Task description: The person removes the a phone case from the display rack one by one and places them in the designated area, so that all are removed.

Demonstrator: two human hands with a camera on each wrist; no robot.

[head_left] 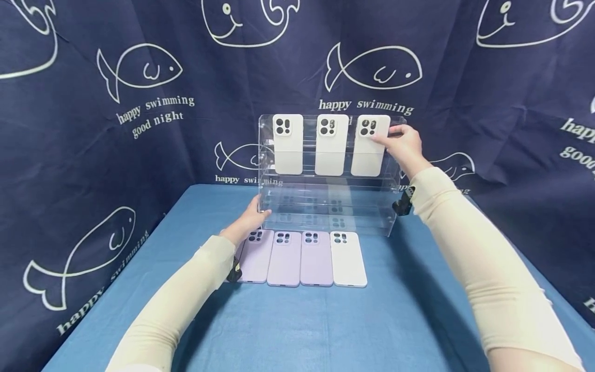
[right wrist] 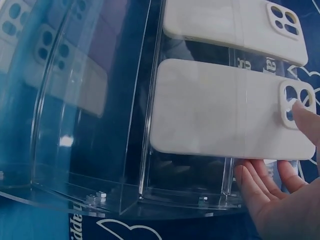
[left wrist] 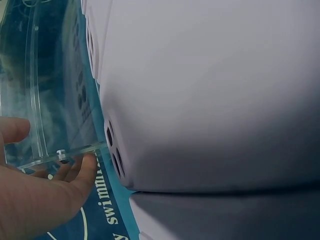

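Note:
A clear acrylic display rack [head_left: 372, 211] stands on the table. Three white phone cases lean side by side on its upper tier, camera cutouts at the top. My right hand [head_left: 405, 147] pinches the rightmost white phone case [head_left: 368, 157] by its upper right side. In the right wrist view the thumb lies over the camera cutout, with fingers at the case's edge and partly behind it. My left hand [head_left: 247, 221] grips the rack's lower left side, thumb and fingers on either side of the clear panel in the left wrist view.
Several lilac phone cases [head_left: 284, 261] and one white case [head_left: 349, 261] lie in a row on the blue tablecloth [head_left: 297, 325] before the rack. The leftmost part of the row is hidden by the left arm. A dark blue fish-print curtain [head_left: 223, 113] hangs behind.

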